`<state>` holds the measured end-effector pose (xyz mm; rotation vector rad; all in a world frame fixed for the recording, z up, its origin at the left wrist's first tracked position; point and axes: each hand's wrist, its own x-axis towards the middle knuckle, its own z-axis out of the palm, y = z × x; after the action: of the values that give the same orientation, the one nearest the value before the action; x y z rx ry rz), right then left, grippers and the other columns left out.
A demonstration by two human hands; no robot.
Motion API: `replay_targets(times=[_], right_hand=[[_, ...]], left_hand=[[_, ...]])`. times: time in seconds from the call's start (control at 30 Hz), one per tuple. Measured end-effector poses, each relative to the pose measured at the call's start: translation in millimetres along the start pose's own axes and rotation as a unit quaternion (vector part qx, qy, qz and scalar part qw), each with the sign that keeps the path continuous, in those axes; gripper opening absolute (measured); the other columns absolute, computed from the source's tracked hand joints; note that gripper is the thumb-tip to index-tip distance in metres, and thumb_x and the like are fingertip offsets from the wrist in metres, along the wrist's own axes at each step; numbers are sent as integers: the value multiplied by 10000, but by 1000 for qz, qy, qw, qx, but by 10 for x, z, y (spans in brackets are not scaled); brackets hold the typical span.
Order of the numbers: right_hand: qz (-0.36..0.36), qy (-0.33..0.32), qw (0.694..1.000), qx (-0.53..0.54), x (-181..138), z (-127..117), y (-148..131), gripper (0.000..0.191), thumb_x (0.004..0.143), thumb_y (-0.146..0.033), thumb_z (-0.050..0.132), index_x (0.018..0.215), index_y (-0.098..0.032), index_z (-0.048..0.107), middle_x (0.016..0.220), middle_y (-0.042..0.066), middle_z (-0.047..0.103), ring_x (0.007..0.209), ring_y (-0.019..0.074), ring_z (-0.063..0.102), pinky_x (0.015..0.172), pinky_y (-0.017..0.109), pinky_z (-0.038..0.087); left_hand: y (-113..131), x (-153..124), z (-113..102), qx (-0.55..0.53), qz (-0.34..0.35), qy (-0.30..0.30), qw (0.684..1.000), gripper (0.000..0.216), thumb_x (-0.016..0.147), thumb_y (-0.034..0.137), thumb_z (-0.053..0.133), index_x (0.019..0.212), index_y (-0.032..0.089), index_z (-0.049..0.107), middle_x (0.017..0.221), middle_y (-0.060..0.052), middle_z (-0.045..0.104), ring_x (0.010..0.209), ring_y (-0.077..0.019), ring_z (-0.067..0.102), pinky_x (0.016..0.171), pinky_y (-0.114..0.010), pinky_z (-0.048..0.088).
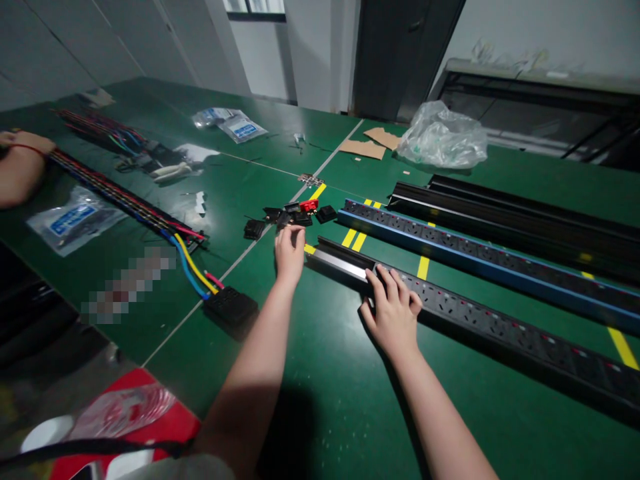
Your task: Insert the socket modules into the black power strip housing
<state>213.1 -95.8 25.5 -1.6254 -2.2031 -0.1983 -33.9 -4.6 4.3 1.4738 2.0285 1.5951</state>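
Note:
A long black power strip (480, 313) runs from the middle of the green table towards the right. My right hand (395, 310) lies over it where the row of sockets meets a bare metal channel (340, 261); its fingers press on the top and its thumb is at the near side. Just beyond the channel's left end, my left hand (290, 253) has its fingers drawn together at a pile of small black parts (287, 217). What they pinch, if anything, is hidden. A red socket piece (309, 205) and a black socket piece (327, 213) lie beside the pile.
Behind lie a blue-sided power strip (430, 237) and black channels (480, 217). At left, a wire bundle (120, 190) leads to a black connector box (231, 308); another person's hand (33, 143) is at its far end. Plastic bags (443, 137) and cardboard (365, 148) lie farther back.

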Motion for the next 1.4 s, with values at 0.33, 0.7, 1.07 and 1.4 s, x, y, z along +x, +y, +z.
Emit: replay_targets(times=[0.33,0.7,1.07,1.4], right_hand=[[-2,-2,1000,-1,-1,15,7,540,883,-308,535,1418,-285,470,1497,46,458,1355,266,371,1004,416,215],[4,-5,1000,5,1,15,5,554,881,-316,557,1425,-305,456,1510,17,442,1371,238,355,1020,407,215],[0,-1,1000,3,0,13,4,543,887,-305,538,1424,-293,462,1498,40,457,1363,253,362,1017,409,215],[-2,0,1000,1,-5,28,14,561,881,-311,540,1435,-298,453,1488,51,463,1357,274,355,1016,410,214]], left_hand=[[9,-4,-3,-82,-72,19,994,199,831,387,635,892,211,567,888,-1,638,687,-114,573,645,-234,442],[-11,-3,2,25,24,-54,998,348,870,211,497,1193,254,618,1183,-70,608,1121,-213,575,982,-346,434],[-43,6,4,5,-26,-8,1000,217,893,350,524,1049,232,618,1061,-53,650,1003,-193,606,894,-319,448],[-93,57,64,-104,-78,-72,989,215,865,372,545,977,219,645,995,-32,671,949,-181,614,864,-298,456]])
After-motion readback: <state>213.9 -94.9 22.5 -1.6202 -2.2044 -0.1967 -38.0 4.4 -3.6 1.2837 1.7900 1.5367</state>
